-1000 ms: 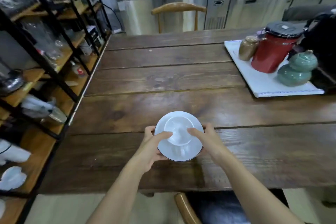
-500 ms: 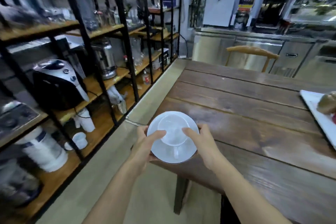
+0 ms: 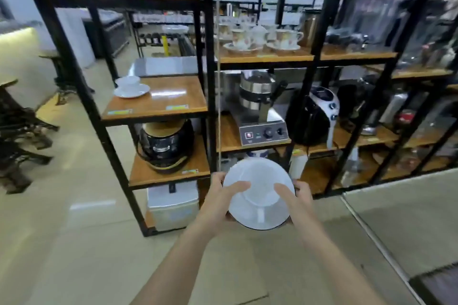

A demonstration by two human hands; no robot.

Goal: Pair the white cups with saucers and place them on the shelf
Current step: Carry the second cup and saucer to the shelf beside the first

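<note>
Both hands share one grip on a white saucer with a white cup sitting on it: the left hand clasps the saucer's left edge with its thumb laid across the cup's rim, and the right hand clasps the right edge with its thumb on the rim from the other side. The pair is held in the air over the pale floor, in front of the shelving and low in the view, with the cup's handle turned toward the person.

Behind it stands a black-framed shelving unit with wooden boards. On the left bay's middle shelf a second white cup on its saucer rests near the left rear corner, well apart from the held pair. Below that shelf sits a black coffee maker, and under it a white box. In the next bay to the right a steel appliance with knobs stands beside a black and white machine. One shelf higher, flowered cups and saucers stand together, blurred.
</note>
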